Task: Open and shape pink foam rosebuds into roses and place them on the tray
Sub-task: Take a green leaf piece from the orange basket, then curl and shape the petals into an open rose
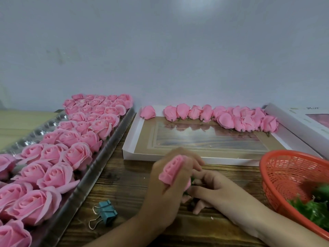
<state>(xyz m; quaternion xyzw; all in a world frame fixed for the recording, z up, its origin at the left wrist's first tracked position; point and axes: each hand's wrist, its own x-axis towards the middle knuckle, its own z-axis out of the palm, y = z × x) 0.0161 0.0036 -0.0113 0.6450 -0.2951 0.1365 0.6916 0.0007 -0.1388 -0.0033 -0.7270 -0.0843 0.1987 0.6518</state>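
My left hand [162,193] grips a pink foam rosebud [171,169] over the wooden table, its petals partly loosened and its top facing me. My right hand [210,188] curls in from the right and pinches the bud's green base, which is mostly hidden between the fingers. A silver tray [106,150] along the left holds several opened pink roses [58,175] in rows. Several closed rosebuds [231,116] lie along the far edge of a flat white box lid [131,138] behind my hands.
A red mesh basket [277,168] with green leaf pieces [313,209] stands at the right. A teal binder clip [105,213] lies on the table near my left wrist. Another white box [284,118] sits at the far right. A wall is close behind.
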